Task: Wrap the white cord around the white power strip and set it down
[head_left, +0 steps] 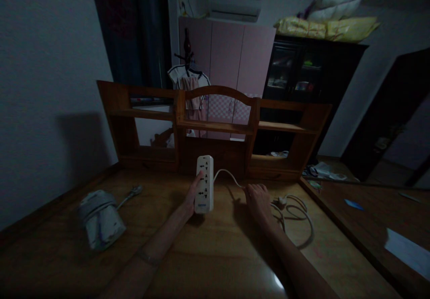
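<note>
1. Head view, position: We found the power strip (204, 196) in the left hand (191, 196), its left edge inside the partly closed grip and the thumb over its socket face. The right hand (258, 200) stood apart to the right, fingers curled around the cable (223, 170).
2. Head view, surroundings: To the right of the right hand, we saw cable loops (312, 227) and a plug (282, 201) on the desk (208, 258). To the far left lay a cord-wrapped bundle (102, 220). Behind the strip, a wooden shelf unit (218, 126) bounded the desk.
3. Head view, appearance: We noted a white, oblong body, tilted up, with dark socket holes and blue lettering near its lower end.
</note>
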Demonstrator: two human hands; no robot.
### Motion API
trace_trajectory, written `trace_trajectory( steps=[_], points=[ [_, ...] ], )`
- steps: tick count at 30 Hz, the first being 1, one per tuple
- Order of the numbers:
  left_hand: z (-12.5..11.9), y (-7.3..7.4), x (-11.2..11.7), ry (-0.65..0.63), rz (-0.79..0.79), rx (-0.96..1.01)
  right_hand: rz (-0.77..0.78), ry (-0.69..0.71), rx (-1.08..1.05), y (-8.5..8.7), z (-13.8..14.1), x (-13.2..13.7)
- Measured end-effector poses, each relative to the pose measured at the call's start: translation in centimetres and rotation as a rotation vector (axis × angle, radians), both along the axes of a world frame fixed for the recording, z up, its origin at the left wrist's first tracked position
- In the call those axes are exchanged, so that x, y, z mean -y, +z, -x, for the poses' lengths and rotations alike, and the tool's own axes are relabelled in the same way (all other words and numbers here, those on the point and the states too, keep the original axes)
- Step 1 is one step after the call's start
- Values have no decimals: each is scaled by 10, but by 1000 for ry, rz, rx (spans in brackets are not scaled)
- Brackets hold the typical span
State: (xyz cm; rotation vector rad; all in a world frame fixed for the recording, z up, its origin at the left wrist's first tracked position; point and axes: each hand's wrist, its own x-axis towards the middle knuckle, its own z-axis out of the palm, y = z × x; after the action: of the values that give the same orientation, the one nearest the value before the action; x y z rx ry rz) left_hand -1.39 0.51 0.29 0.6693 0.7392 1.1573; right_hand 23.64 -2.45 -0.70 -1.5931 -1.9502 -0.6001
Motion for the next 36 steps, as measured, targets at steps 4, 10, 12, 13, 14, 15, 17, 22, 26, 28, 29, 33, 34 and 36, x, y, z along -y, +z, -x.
trace_trajectory(
  steps=[4, 10, 12, 13, 14, 15, 17, 22, 26, 28, 29, 33, 34, 36],
  points=[
    [-5, 8, 6, -172, -70, 10, -23, 4, -4, 2, 3, 1],
    [-14, 2, 13, -164, -162, -138, -34, 14, -19, 5, 4, 3],
    [-16, -3, 12, -132, -209, -161, -36, 14, -22, 5, 5, 3],
    [-16, -6, 11, -142, -209, -172, -39, 13, -23, 5, 5, 4],
    [-16, -8, 10, -157, -196, -184, -41, 12, -24, 5, 5, 4],
    [-15, -9, 9, -173, -177, -194, -44, 12, -23, 5, 5, 4],
    [-13, -9, 8, -226, -141, -200, -50, 11, -24, 6, 4, 4],
    [-10, 0, 11, -362, -89, -82, -61, -4, -51, 6, 4, 4],
    [-11, 5, 13, -388, -119, -18, -67, -7, -85, 7, 4, 5],
    [-12, 5, 13, -400, -99, -23, -66, -5, -97, 7, 4, 6],
    [-12, 5, 13, -409, -85, -21, -67, -7, -102, 8, 4, 6],
    [-12, 3, 16, -440, -70, -36, -73, 0, -137, 10, 6, 7],
    [-12, 1, 16, -446, -67, -68, -74, 5, -151, 11, 6, 8],
    [-10, -2, 16, -443, -48, -154, -73, 16, -180, 13, 7, 9]
  ],
)
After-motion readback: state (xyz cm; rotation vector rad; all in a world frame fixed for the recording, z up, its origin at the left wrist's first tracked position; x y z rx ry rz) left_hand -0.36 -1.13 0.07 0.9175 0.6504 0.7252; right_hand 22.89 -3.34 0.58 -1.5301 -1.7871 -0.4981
